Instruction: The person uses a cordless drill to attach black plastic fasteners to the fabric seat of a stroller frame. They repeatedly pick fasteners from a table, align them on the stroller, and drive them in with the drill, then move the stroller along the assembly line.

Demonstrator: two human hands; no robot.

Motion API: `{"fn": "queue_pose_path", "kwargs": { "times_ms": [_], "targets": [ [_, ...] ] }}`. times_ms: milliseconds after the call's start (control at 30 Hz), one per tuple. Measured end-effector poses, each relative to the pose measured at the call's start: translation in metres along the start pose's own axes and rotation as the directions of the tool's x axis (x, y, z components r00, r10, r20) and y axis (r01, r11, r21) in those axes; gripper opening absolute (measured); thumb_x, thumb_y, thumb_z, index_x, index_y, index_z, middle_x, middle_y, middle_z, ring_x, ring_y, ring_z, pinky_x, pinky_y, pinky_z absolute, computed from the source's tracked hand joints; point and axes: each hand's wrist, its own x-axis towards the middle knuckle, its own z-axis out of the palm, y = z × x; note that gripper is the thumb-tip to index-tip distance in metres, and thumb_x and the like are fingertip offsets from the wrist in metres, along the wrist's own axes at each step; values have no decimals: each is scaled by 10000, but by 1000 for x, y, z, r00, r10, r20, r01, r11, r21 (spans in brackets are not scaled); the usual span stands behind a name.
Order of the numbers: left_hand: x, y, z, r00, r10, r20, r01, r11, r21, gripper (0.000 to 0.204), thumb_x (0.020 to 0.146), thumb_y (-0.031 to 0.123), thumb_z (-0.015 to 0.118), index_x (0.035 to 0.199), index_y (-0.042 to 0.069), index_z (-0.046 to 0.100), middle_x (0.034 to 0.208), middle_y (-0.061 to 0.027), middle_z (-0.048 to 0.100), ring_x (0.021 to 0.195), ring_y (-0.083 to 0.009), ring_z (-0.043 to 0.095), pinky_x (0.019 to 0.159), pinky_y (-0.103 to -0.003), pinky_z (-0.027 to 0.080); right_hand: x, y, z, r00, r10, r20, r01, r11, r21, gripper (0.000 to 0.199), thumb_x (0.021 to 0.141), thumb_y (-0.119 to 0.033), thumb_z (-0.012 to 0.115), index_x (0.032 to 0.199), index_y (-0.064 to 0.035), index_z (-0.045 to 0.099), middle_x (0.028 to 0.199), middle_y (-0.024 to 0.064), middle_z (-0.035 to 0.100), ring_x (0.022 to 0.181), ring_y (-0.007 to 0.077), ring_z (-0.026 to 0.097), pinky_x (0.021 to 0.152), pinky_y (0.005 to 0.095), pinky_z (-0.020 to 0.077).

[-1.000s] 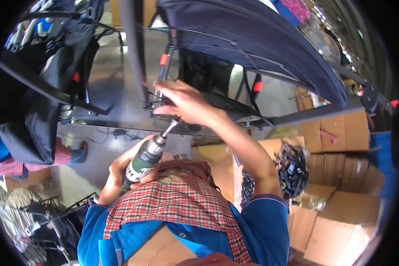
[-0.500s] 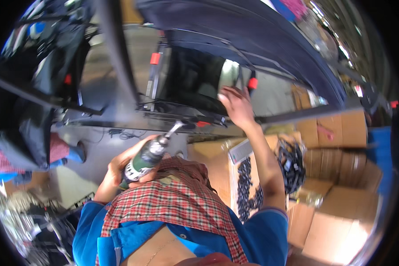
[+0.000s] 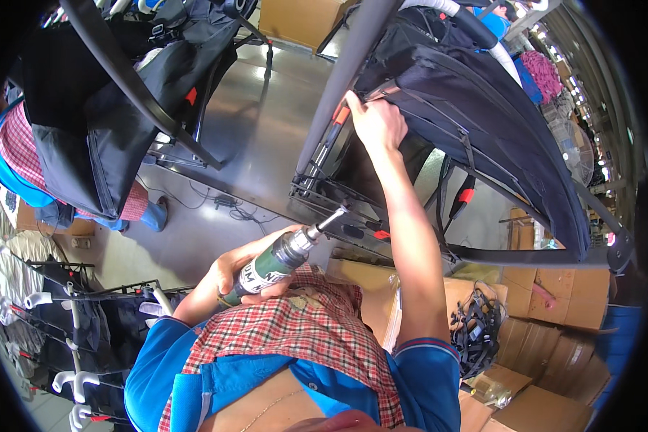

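Note:
My left hand (image 3: 246, 268) is closed round the green body of a power screwdriver (image 3: 275, 261), held in front of my apron. Its metal bit points up and to the right, close to the lower frame bar, apart from any screw that I can see. At the far side of the bar stands a black stroller (image 3: 482, 137) with tubular frame and dark fabric. My right hand (image 3: 379, 126) reaches up to it, curled at the fabric edge beside a long dark tube (image 3: 342, 86), thumb by the tube. Its fingertips are partly hidden. Orange-red clips (image 3: 342, 115) sit on the frame nearby.
Another black stroller (image 3: 93, 137) stands at the left, with a person in checked cloth (image 3: 140, 201) beside it. Cables (image 3: 234, 205) lie on the floor. Cardboard boxes (image 3: 561, 295) and a bundle of black straps (image 3: 476, 331) are at the right. Stroller frames (image 3: 72, 324) stand lower left.
My right hand has moved from the inner side of the frame up to the fabric edge by the tube. The view has shifted; the power screwdriver stays in my left hand.

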Motion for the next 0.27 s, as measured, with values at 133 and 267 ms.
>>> {"fn": "queue_pose_path", "kwargs": {
  "times_ms": [133, 267],
  "targets": [
    [-7, -4, -3, 999, 41, -22, -41, 999, -5, 1341, 595, 60, 878, 1535, 171, -73, 1043, -313, 520, 603, -244, 583, 460, -291, 453, -25, 16, 4, 963, -230, -138, 228, 973, -31, 376, 894, -363, 593, 676, -72, 688, 674, 182, 664, 639, 376, 670, 610, 472, 536],
    [-2, -2, 2, 997, 37, -74, -37, 999, 5, 1331, 599, 67, 878, 1534, 166, -64, 981, -306, 545, 563, -239, 588, 461, -288, 461, -43, 12, 2, 887, -409, -217, 430, 901, 62, 212, 889, -316, 615, 1008, -148, 669, 723, 125, 688, 610, 341, 671, 560, 470, 523]
  ]
}}
